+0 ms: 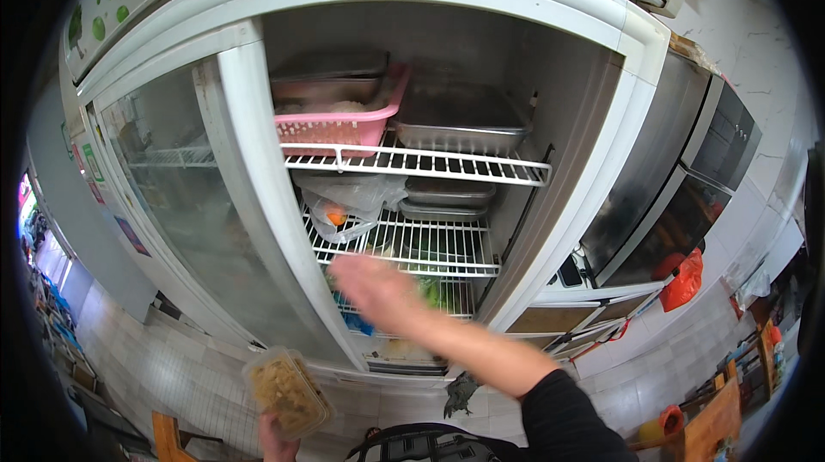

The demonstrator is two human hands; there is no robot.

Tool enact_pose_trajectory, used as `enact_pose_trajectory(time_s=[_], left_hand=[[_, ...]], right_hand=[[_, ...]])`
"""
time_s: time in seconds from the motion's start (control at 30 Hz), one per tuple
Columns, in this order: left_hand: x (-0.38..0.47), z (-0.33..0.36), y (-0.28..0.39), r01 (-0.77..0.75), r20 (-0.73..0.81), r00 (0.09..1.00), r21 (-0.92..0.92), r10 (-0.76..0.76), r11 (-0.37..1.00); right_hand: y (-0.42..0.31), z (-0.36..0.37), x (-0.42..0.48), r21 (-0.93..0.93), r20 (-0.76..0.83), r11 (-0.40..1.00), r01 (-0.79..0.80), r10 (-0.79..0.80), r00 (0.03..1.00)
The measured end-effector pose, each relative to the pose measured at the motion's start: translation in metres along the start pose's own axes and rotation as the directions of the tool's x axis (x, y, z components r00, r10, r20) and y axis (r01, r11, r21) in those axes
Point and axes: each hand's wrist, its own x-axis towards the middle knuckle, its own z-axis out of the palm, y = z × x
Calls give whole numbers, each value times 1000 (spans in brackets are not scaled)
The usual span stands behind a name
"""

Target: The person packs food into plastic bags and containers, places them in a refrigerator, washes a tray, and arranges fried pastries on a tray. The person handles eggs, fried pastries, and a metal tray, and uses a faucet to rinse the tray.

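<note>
My left hand (278, 439) grips a clear plastic container (290, 391) of yellowish food, low in front of the fridge. With the arm stretched across the opening, my right hand (374, 288) is blurred by motion near the sliding glass door (193, 217) and its white frame edge; whether it touches the edge cannot be told. Behind that hand, the middle wire shelf (445, 265) bears a plastic bag (354, 204) with something orange inside, and stacked metal trays (448, 201). Leafy greens (428, 288) show lower down, partly hidden by my right hand and arm.
On the upper wire shelf (438, 162) stand a pink plastic basket (335, 127) and a lidded metal pan (461, 114). To the right are a steel cabinet (651, 165), a phone (570, 272) and a red plastic bag (683, 280). Wooden stools (715, 417) stand at lower right.
</note>
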Motion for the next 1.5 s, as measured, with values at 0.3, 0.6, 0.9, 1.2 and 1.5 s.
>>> enact_pose_trajectory(time_s=[0.3, 0.6, 0.9, 1.2, 1.5], left_hand=[[8, 6, 13, 38, 146, 989, -57, -29, 998], [35, -3, 27, 138, 170, 976, -6, -135, 990], [48, -15, 29, 245, 216, 950, -66, -226, 967], [53, -20, 31, 291, 215, 938, -53, -273, 955], [52, -25, 31, 286, 202, 939, -9, -279, 958]], right_hand=[[20, -200, 108, -601, -564, 524, -603, 257, 785], [102, -237, 125, 338, -361, 534, -775, 834, 417], [60, -234, 136, 496, -92, 432, -753, 889, 449], [46, -219, 148, 629, -134, 389, -673, 907, 399], [-22, -229, 108, 704, -210, 449, -550, 871, 443]])
